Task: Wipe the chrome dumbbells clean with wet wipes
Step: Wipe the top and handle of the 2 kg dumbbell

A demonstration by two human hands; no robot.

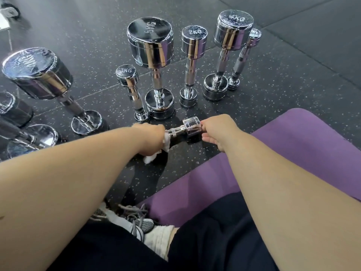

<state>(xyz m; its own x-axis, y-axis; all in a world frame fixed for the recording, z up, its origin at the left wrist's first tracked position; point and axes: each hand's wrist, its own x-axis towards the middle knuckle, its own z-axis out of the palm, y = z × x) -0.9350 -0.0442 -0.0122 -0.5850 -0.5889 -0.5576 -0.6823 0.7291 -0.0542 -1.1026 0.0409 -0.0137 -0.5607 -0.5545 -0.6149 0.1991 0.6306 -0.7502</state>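
Observation:
A small chrome dumbbell (183, 129) lies sideways just above the black rubber floor, between my two hands. My left hand (151, 139) grips a white wet wipe (156, 153) wrapped round the dumbbell's left end and handle, so that end is hidden. My right hand (218, 132) pinches the dumbbell's right head with its fingertips. Behind it several chrome dumbbells stand upright: a 1KG one (130, 90), a 5KG one (154, 61), a 2KG one (192, 63) and a larger one (227, 49).
More chrome dumbbells stand and lie at the left (46, 85). A purple mat (293, 145) covers the floor to the right, under my leg. My grey shoe (134, 222) and white sock sit at bottom centre.

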